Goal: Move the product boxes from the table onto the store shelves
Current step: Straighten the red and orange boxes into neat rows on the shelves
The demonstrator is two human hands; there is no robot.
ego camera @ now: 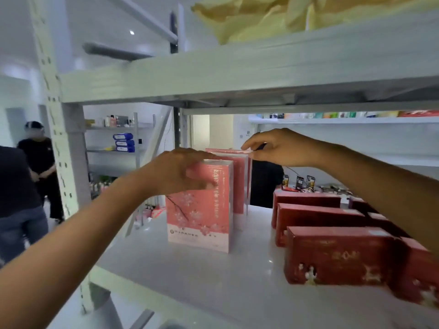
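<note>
Three pink boxes with a blossom print stand upright in a row on the white shelf. My left hand grips the top of the front pink box, fingers over its top edge and thumb on its face. My right hand pinches the top edge of the rear pink box. The middle pink box stands between them, mostly hidden.
Several dark red boxes lie in rows on the right half of the same shelf. The upper shelf beam hangs close above my hands, with yellow bags on top. Two people stand at left beyond the perforated upright.
</note>
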